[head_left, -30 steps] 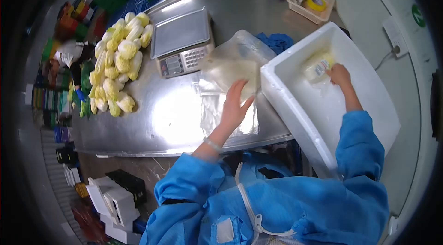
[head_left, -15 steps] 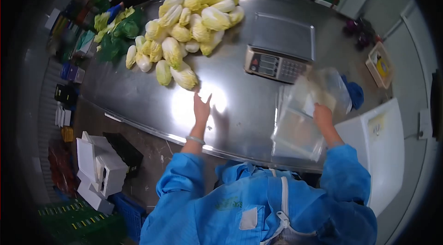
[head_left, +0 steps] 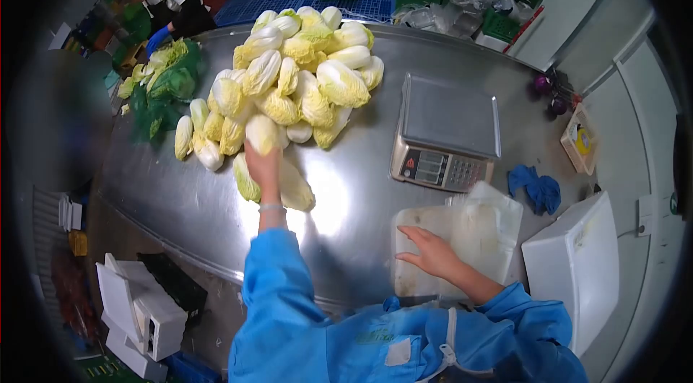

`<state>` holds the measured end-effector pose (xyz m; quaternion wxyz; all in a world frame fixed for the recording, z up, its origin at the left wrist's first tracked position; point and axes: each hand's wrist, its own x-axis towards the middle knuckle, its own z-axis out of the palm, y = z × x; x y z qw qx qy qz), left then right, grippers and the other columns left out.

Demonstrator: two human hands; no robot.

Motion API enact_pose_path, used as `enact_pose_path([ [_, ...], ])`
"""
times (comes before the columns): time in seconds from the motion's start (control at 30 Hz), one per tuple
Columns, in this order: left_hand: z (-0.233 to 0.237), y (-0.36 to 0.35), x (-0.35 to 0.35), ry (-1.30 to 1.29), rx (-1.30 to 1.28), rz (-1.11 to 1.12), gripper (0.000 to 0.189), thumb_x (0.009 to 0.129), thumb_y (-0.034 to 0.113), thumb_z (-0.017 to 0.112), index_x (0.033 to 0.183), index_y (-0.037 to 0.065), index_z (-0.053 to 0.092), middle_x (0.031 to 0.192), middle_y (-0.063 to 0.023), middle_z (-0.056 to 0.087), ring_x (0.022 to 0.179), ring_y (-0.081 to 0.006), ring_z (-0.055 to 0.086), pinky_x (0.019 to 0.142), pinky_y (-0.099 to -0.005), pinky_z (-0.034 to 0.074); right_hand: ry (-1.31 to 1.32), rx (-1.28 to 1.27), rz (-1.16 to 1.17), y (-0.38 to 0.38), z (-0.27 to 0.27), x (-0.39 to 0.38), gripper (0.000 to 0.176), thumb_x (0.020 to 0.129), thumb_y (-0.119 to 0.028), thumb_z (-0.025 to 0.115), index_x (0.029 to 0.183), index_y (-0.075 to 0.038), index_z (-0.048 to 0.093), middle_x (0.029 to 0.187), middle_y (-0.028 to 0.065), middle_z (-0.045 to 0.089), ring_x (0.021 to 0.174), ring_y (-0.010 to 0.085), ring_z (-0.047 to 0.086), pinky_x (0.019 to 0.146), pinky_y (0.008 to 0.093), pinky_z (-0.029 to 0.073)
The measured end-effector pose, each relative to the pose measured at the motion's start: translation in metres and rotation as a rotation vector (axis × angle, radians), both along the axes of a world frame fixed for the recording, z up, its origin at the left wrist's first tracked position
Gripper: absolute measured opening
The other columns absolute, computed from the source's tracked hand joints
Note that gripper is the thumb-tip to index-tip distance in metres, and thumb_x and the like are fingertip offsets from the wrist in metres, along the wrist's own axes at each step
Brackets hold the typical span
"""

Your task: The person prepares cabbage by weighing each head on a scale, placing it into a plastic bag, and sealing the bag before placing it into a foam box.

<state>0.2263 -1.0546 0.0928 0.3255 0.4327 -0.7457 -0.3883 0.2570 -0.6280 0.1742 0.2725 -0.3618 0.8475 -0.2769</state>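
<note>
A heap of pale yellow napa cabbages (head_left: 296, 80) lies on the steel table (head_left: 195, 202). My left hand (head_left: 264, 164) reaches into the near edge of the heap and closes around one cabbage (head_left: 260, 132). Two more cabbages lie beside my wrist. My right hand (head_left: 432, 253) rests flat, fingers spread, on a stack of clear plastic bags (head_left: 484, 231) near the table's front edge.
A weighing scale (head_left: 447, 130) stands behind the bags, with a blue cloth (head_left: 535, 189) to its right. A white foam box (head_left: 577, 267) sits at the right. A small basket (head_left: 580, 140) holds tape. Another person (head_left: 170, 0) works by green leaves (head_left: 170, 83) at the far left.
My view swung left from the foam box to the table. My left hand went from the bags across to the cabbage heap and gripped one. My right hand left the box and settled on the bags.
</note>
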Motion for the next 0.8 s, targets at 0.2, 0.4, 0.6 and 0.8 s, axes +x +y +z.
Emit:
enact_pose_path([
  [0.2, 0.034, 0.129, 0.031, 0.770, 0.855, -0.210, 0.077, 0.079, -0.001, 0.055, 0.148, 0.007, 0.021, 0.136, -0.0152, 0.043, 0.119, -0.0287, 0.051, 0.098, -0.0431, 0.046, -0.441, -0.525, -0.297, -0.102, -0.003, -0.076, 0.086, 0.078, -0.026, 0.077, 0.146, -0.008, 0.027, 0.144, 0.0180, 0.039, 0.128, 0.0313, 0.045, 0.100, 0.0426, 0.043],
  [0.4, 0.052, 0.182, -0.050, 0.683, 0.901, -0.893, 0.068, 0.099, 0.043, 0.042, 0.150, 0.005, 0.017, 0.154, -0.0122, 0.024, 0.140, -0.0237, 0.025, 0.116, -0.0373, 0.017, -0.121, -0.860, -0.485, -0.100, 0.005, -0.158, 0.103, 0.067, -0.017, 0.083, 0.147, -0.002, 0.019, 0.145, 0.0175, 0.036, 0.130, 0.0287, 0.040, 0.104, 0.0395, 0.039],
  [0.6, 0.004, 0.138, -0.161, 0.333, 0.717, -0.249, 0.084, 0.086, 0.026, 0.069, 0.147, -0.002, 0.019, 0.147, -0.0190, 0.029, 0.134, -0.0268, 0.033, 0.110, -0.0395, 0.027, 0.209, -0.444, -0.692, -0.012, -0.025, -0.276, 0.097, 0.066, -0.019, 0.080, 0.145, -0.003, 0.026, 0.133, 0.0204, 0.049, 0.123, 0.0301, 0.051, 0.102, 0.0376, 0.041],
  [0.8, 0.008, 0.147, -0.249, -0.136, 0.235, 0.232, 0.113, 0.066, 0.040, 0.084, 0.147, 0.008, 0.013, 0.137, -0.0339, 0.023, 0.123, -0.0506, 0.034, 0.102, -0.0515, 0.036, 0.285, -0.075, -0.630, 0.025, -0.038, -0.293, 0.090, 0.073, -0.033, 0.077, 0.144, -0.004, 0.030, 0.141, 0.0203, 0.041, 0.123, 0.0362, 0.049, 0.100, 0.0422, 0.042],
])
